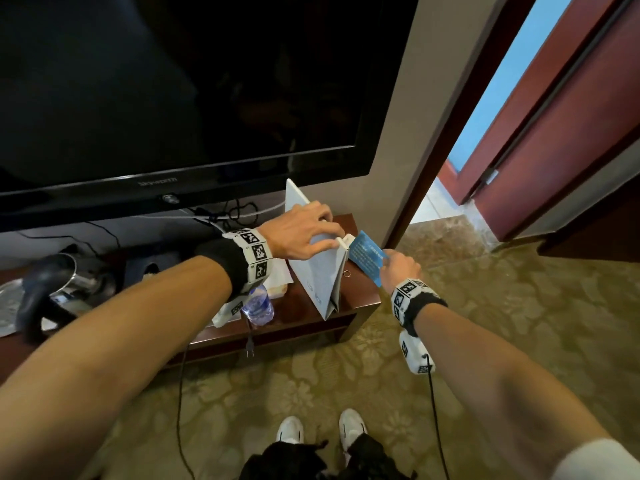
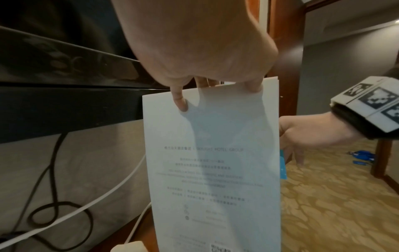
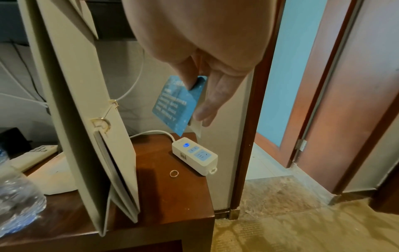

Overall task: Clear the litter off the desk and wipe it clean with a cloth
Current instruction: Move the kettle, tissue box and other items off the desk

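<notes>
- Counter [image 1: 349,299], dark wood under the television [image 1: 173,98], carries everything; litter sits on it left of the folder, and I see no cloth.
- Folder [image 1: 320,271] stands upright on the counter's right end, its top edge pinched by the left hand [image 1: 301,230], fingers curled over it; if that grip slackens I'd expect it to topple onto the water bottle [image 1: 259,304].
- Water bottle lies just left of the folder, near the front edge; a knock could roll it off.
- Power strip [image 3: 194,156] lies behind, light on; a wet wipe there seems risky.
- Card [image 1: 367,259], blue, is pinched in the right hand [image 1: 398,268], thumb over fingers, held above the counter's end.
- Ring [image 3: 174,173], tiny, could be swept off unnoticed.
</notes>
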Tool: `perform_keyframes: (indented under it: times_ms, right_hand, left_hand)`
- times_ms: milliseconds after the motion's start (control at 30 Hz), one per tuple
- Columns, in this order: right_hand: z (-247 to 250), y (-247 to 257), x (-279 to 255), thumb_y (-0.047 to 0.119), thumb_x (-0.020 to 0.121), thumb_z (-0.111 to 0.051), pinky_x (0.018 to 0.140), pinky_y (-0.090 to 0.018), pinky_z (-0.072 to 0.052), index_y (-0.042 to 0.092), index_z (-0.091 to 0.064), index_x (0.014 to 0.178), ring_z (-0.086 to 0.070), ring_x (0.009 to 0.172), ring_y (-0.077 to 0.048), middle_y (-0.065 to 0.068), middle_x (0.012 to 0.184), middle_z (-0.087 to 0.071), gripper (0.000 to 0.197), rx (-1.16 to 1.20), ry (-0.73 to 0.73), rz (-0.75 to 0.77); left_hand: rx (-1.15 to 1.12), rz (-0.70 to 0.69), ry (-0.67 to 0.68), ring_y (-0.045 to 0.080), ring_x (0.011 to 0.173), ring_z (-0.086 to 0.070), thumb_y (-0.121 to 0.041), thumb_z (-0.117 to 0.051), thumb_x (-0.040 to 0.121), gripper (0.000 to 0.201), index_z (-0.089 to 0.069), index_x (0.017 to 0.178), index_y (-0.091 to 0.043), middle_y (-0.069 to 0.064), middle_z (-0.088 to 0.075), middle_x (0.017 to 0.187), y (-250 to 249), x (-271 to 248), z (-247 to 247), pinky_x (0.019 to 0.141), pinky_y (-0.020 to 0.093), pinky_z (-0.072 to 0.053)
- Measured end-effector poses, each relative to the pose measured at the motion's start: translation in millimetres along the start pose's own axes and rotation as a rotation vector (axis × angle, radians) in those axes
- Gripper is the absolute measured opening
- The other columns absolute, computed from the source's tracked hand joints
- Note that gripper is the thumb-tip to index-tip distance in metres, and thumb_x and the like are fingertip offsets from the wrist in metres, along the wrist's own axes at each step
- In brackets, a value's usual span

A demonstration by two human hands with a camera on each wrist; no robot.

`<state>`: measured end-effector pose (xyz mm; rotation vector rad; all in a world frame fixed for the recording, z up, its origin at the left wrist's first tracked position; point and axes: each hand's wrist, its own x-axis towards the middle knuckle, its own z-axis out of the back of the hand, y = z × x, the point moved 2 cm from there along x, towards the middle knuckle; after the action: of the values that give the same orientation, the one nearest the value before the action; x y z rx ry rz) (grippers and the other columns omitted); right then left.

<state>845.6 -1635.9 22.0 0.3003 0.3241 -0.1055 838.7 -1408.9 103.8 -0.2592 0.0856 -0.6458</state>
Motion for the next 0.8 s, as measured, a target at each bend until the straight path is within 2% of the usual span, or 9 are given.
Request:
perform_keyframes:
  times_ms: [167, 367, 500, 567, 700, 800]
  right_hand:
    - [3.0, -2.5, 12.6, 0.016, 0.098, -0.043, 0.093, -0.041, -0.05, 0.021, -0.054, 0.134, -0.057, 0.112, -0.036, -0.015, 0.123, -0.063, 0.037, -0.003, -0.005, 0.041]
    - [-10.9, -15.9, 18.3, 0.017, 0.099, -0.041, 0.088, -0.038, -0.046, 0.02, -0.056, 0.132, -0.057, 0.111, -0.035, -0.016, 0.121, -0.063, 0.036, -0.032, 0.034, 0.059]
    - [-20.5, -23.5, 16.9, 0.019, 0.099, -0.039, 0.088, -0.04, -0.045, 0.022, -0.058, 0.127, -0.057, 0.108, -0.036, -0.016, 0.116, -0.065, 0.034, -0.025, 0.064, 0.066]
    - [-21.4, -25.8, 17.7, 0.02, 0.099, -0.039, 0.088, -0.04, -0.046, 0.022, -0.057, 0.126, -0.057, 0.107, -0.036, -0.015, 0.115, -0.065, 0.033, -0.027, 0.067, 0.078]
    - [-19.2, -25.4, 20.0, 0.02, 0.1, -0.04, 0.088, -0.04, -0.048, 0.02, -0.056, 0.129, -0.057, 0.109, -0.036, -0.016, 0.117, -0.064, 0.033, -0.04, 0.065, 0.112]
    - [-17.4, -21.8, 20.8, 0.02, 0.101, -0.04, 0.09, -0.042, -0.05, 0.019, -0.053, 0.132, -0.056, 0.111, -0.037, -0.017, 0.121, -0.062, 0.034, -0.048, 0.066, 0.143]
  left_hand:
    - [0.028, 0.088, -0.013, 0.019, 0.109, -0.046, -0.044, -0.045, 0.101, 0.033, -0.061, 0.126, -0.031, 0.006, -0.05, 0.118, 3.4, -4.6, -3.6, 0.093, 0.041, -0.042]
    - [0.035, 0.124, 0.001, 0.02, 0.116, -0.044, -0.046, -0.048, 0.099, 0.033, -0.061, 0.126, -0.03, 0.005, -0.049, 0.124, -5.6, 4.7, -12.2, 0.096, 0.039, -0.039]
    - [-0.01, 0.17, -0.038, 0.019, 0.123, -0.04, -0.047, -0.051, 0.097, 0.033, -0.062, 0.123, -0.031, 0.004, -0.05, 0.128, -9.6, 7.6, -19.8, 0.1, 0.046, -0.039]
    - [-0.01, 0.189, -0.051, 0.02, 0.127, -0.039, -0.053, -0.048, 0.094, 0.039, -0.062, 0.122, -0.031, 0.004, -0.049, 0.131, -8.8, 5.2, -20.3, 0.101, 0.05, -0.039]
    - [-0.063, 0.313, -0.113, 0.022, 0.143, -0.023, -0.056, -0.055, 0.091, 0.048, -0.054, 0.132, -0.031, 0.006, -0.035, 0.149, -5.5, -6.2, -20.8, 0.111, 0.055, -0.029]
    - [-0.087, 0.427, -0.161, 0.022, 0.149, -0.01, -0.059, -0.058, 0.086, 0.062, -0.043, 0.141, -0.035, 0.003, -0.02, 0.159, -6.0, -17.9, -26.4, 0.114, 0.06, -0.023]
